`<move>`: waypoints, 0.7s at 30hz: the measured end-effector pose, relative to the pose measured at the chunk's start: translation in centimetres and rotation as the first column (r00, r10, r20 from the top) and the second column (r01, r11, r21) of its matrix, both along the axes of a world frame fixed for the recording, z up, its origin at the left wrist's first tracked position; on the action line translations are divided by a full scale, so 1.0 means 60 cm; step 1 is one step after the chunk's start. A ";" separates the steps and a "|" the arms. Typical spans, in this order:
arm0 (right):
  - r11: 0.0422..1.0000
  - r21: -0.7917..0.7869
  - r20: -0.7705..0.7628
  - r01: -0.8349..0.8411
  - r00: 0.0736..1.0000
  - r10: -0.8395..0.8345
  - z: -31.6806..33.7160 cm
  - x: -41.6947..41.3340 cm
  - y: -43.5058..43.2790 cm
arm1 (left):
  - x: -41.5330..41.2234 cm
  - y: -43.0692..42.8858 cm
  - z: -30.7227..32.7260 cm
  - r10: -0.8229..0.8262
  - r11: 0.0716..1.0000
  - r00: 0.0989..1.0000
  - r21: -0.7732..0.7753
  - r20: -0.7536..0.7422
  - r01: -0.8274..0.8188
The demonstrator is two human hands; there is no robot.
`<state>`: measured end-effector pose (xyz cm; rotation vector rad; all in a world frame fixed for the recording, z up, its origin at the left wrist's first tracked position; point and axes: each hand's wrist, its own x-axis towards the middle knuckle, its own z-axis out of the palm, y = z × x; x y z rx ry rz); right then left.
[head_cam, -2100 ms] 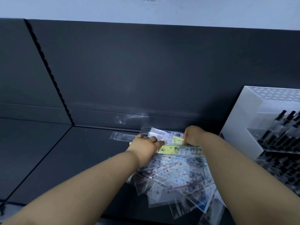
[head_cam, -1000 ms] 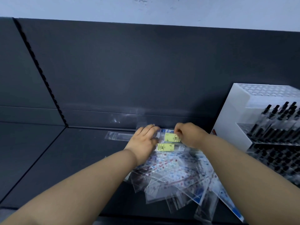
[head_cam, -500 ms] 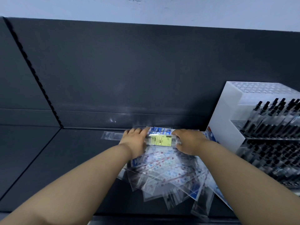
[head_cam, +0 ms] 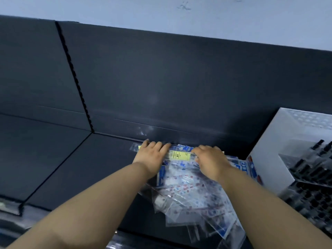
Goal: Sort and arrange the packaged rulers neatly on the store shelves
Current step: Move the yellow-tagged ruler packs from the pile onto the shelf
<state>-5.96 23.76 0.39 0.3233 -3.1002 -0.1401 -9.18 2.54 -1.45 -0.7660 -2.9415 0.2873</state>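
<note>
Many packaged rulers (head_cam: 188, 193) lie in a loose fan on the dark shelf (head_cam: 86, 169). Their far ends sit close to the back panel (head_cam: 179, 87) and their near ends appear to overhang the shelf's front edge. We note one yellow-labelled packet (head_cam: 179, 156) lying crosswise at the back of the heap, between the two hands. The left hand (head_cam: 152, 156) rests flat on its left end, fingers straight and side by side. The right hand (head_cam: 210, 161) curls its fingers over the right end and appears to clamp it.

We judge the chief hazard to be sliding. The glossy sleeves overlap at many angles, so a downward or backward push on the crosswise packet could shift the layers beneath. That could tip the overhanging packets off the front edge.

A second hazard lies to the right, where the heap's edge reaches the white pen rack (head_cam: 269, 159). A sideways squaring push could wedge packets against it or nudge the rack. Uneven pressure from the two hands would also skew the packet out of line with the back panel.
</note>
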 end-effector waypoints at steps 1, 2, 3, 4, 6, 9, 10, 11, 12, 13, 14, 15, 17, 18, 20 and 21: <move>1.000 -0.006 -0.008 -0.026 1.000 0.025 -0.001 -0.005 -0.011 | -0.001 -0.012 0.000 0.013 1.000 1.000 -0.025 -0.014 -0.013; 0.999 -0.009 -0.011 -0.047 0.999 0.047 -0.002 -0.009 -0.025 | 0.000 -0.027 0.002 0.030 0.998 0.999 -0.058 -0.023 -0.031; 0.998 -0.016 -0.009 -0.064 0.998 0.063 -0.003 -0.013 -0.041 | 0.001 -0.044 0.006 0.047 0.994 0.998 -0.094 -0.030 -0.049; 0.997 -0.032 -0.002 -0.074 0.997 0.074 -0.005 -0.014 -0.057 | 0.003 -0.058 0.011 0.057 0.990 0.998 -0.126 -0.036 -0.061; 0.992 -0.070 0.013 -0.102 0.995 0.104 -0.007 -0.019 -0.099 | 0.009 -0.099 0.020 0.072 0.983 0.996 -0.164 -0.051 -0.079; 0.983 -0.105 0.007 -0.152 0.988 0.154 -0.007 -0.026 -0.174 | 0.025 -0.178 0.026 0.097 0.979 0.994 -0.174 -0.050 -0.104; 0.979 -0.105 -0.003 -0.175 0.985 0.175 -0.005 -0.029 -0.208 | 0.029 -0.214 0.026 0.112 0.978 0.992 -0.173 -0.061 -0.121; 0.975 -0.100 -0.014 -0.196 0.981 0.196 -0.002 -0.034 -0.244 | 0.032 -0.251 0.024 0.127 0.975 0.989 -0.174 -0.080 -0.139; 0.971 -0.100 -0.024 -0.217 0.976 0.216 0.001 -0.038 -0.284 | 0.034 -0.294 0.021 0.141 0.972 0.985 -0.175 -0.104 -0.158; 0.967 -0.105 -0.033 -0.233 0.972 0.231 0.003 -0.043 -0.324 | 0.037 -0.338 0.019 0.152 0.969 0.980 -0.175 -0.131 -0.173; 0.962 -0.113 -0.046 -0.249 0.968 0.245 0.006 -0.046 -0.362 | 0.039 -0.378 0.017 0.159 0.967 0.976 -0.176 -0.150 -0.184; 0.957 -0.123 -0.059 -0.262 0.965 0.257 0.006 -0.049 -0.408 | 0.045 -0.428 0.017 0.163 0.966 0.973 -0.174 -0.162 -0.191; 0.950 -0.135 -0.076 -0.280 0.959 0.272 0.006 -0.055 -0.502 | 0.061 -0.531 0.020 0.183 0.966 0.968 -0.154 -0.169 -0.209; 0.948 -0.142 -0.079 -0.285 0.958 0.277 0.006 -0.057 -0.551 | 0.072 -0.585 0.022 0.195 0.965 0.965 -0.141 -0.176 -0.220; 0.943 -0.161 -0.073 -0.290 0.957 0.282 0.005 -0.060 -0.644 | 0.098 -0.691 0.023 0.223 0.959 0.961 -0.140 -0.165 -0.246; 0.940 -0.171 -0.068 -0.296 0.955 0.289 0.004 -0.061 -0.692 | 0.109 -0.744 0.023 0.237 0.954 0.958 -0.146 -0.158 -0.261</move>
